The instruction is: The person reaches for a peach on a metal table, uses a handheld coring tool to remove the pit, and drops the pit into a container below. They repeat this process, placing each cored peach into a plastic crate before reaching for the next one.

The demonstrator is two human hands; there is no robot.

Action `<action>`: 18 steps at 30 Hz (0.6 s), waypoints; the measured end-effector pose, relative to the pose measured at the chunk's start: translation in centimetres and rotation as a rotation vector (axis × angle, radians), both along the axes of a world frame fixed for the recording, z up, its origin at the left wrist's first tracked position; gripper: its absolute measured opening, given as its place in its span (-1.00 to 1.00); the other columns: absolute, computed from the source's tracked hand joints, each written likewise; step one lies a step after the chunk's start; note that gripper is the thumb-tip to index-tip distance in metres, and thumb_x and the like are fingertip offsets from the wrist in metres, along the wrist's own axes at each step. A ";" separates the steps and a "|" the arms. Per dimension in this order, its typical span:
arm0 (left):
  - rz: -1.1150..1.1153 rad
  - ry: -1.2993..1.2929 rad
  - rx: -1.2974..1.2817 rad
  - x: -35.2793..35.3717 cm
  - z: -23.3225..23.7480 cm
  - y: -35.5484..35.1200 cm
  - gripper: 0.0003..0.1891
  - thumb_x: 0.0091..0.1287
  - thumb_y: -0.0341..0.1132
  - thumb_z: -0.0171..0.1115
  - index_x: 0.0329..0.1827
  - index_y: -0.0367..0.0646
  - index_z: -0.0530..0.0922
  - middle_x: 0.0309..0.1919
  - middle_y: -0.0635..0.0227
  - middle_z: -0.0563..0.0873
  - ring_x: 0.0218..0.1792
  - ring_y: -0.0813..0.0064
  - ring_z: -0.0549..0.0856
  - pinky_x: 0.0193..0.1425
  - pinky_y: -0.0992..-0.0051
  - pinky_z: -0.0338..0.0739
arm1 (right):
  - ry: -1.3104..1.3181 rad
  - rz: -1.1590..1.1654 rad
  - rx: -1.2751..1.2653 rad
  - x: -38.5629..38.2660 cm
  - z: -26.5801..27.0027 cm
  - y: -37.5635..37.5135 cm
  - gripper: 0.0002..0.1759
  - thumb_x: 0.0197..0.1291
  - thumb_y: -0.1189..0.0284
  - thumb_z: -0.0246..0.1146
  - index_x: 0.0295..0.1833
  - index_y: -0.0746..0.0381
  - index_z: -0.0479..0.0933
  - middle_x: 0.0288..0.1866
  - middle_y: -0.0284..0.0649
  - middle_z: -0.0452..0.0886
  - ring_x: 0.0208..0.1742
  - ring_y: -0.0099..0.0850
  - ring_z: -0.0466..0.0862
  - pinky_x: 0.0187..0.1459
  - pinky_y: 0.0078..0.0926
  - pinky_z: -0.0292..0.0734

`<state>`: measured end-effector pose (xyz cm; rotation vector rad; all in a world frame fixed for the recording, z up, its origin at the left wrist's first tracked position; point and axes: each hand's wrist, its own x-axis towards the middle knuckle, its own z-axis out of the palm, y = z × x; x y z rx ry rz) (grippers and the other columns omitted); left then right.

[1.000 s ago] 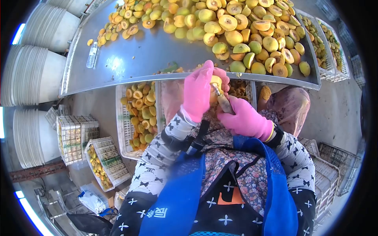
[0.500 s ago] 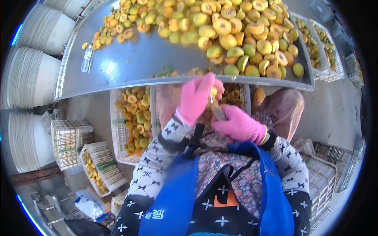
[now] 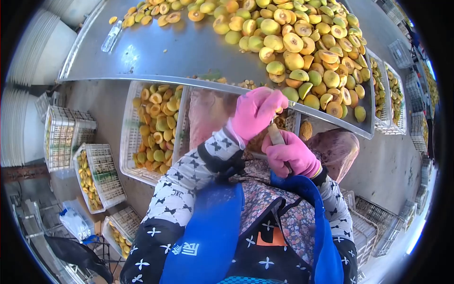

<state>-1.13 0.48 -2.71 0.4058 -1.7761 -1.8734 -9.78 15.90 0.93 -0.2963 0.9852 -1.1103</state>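
1. The left hand (image 3: pixel 257 113), in a pink glove, is closing its fingers around a fruit piece (image 3: pixel 279 110). Most of that piece is hiding behind the glove, with just a bit of yellow peeking out, so I can't tell its exact shape. It's sitting just below the table's near edge.
2. The right hand (image 3: pixel 293 154), also pink-gloved, is gripping a pitting tool (image 3: pixel 276 136) by its pale handle. The tool's metal end is pointing up toward the fruit piece; whether it's touching, I can't tell, since the fingers are blocking the view.
3. Up front, a metal table (image 3: pixel 142 64) is holding a big heap of halved fruit (image 3: pixel 307 61), yellow and green, some with the cut side showing. The heap is mostly spreading over the middle and right.
4. A clear bottle (image 3: pixel 112 37) is lying on the table's left part, just beside a few fruit halves.
5. Below the near edge, a white crate (image 3: pixel 126 142) is sitting left of the person's legs, holding more fruit pieces (image 3: pixel 158 125).
6. Farther left, another crate (image 3: pixel 108 175) is leaning at an angle, with fruit showing inside.
7. The person is wearing a blue apron (image 3: pixel 203 236) and patterned sleeves (image 3: pixel 177 184).
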 end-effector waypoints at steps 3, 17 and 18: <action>-0.093 -0.021 0.672 -0.4 1.5 -0.2 -0.59 0.58 -0.08 0.04 -0.18 -0.29 0.62 -0.30 0.14 0.73 -0.39 0.36 0.70 -0.35 0.46 0.59 | -0.042 0.000 -0.040 -0.3 -0.5 -0.3 -0.86 0.18 0.53 0.24 -0.19 0.36 0.49 -0.61 -0.31 0.49 -0.72 -0.54 0.42 -0.65 -0.58 0.30; 0.546 -0.441 -0.580 8.2 2.2 -12.0 -0.62 0.35 -0.18 0.39 0.12 -0.21 0.66 0.04 0.20 0.74 0.03 0.33 0.71 0.17 0.33 0.57 | 1.437 0.298 -0.106 -4.5 -8.9 3.5 -0.51 0.13 0.22 0.38 0.06 0.34 0.51 -0.34 0.12 0.65 -0.20 0.10 0.66 -0.18 -0.02 0.55; 0.476 -0.381 -0.625 5.6 3.2 -11.0 -0.61 0.35 -0.17 0.40 0.14 -0.22 0.66 0.06 0.20 0.73 0.05 0.33 0.71 0.18 0.34 0.57 | 1.417 0.181 -0.079 -5.1 -7.7 3.0 -0.55 0.14 0.25 0.35 0.02 0.34 0.50 -0.35 0.10 0.65 -0.23 0.08 0.67 -0.20 -0.04 0.56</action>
